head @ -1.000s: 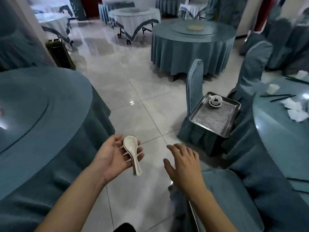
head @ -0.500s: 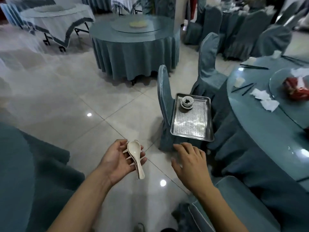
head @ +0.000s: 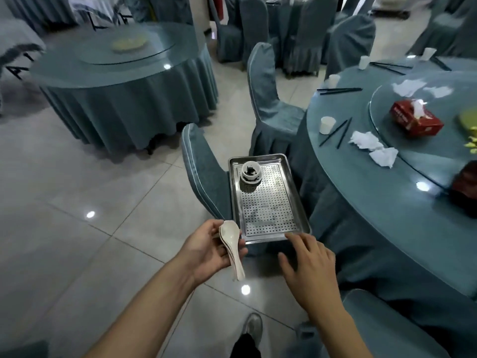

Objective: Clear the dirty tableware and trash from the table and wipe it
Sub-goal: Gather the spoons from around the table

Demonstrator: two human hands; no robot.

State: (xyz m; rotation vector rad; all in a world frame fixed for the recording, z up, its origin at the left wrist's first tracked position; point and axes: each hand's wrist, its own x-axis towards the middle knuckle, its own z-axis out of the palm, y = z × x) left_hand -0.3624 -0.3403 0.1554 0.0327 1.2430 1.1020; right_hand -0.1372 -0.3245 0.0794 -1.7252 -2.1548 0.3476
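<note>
- Head view, hands: left hand cradles a nested stack of white spoons, handles pointing down past the palm; right hand holds nothing, fingers spread, fingertips just at the near rim of the tray.
- Head view, collection point: perforated steel tray lies on a covered chair seat; a dirty cup on a saucer stands at its far end.
- Head view, table: paper cups, dark chopsticks, crumpled napkins and a red tissue box not yet cleared.
- Risks, judged: loosely cradled spoons could slide out handle-first and break on the tile; a push on the rim could tip the tray off the soft seat.
</note>
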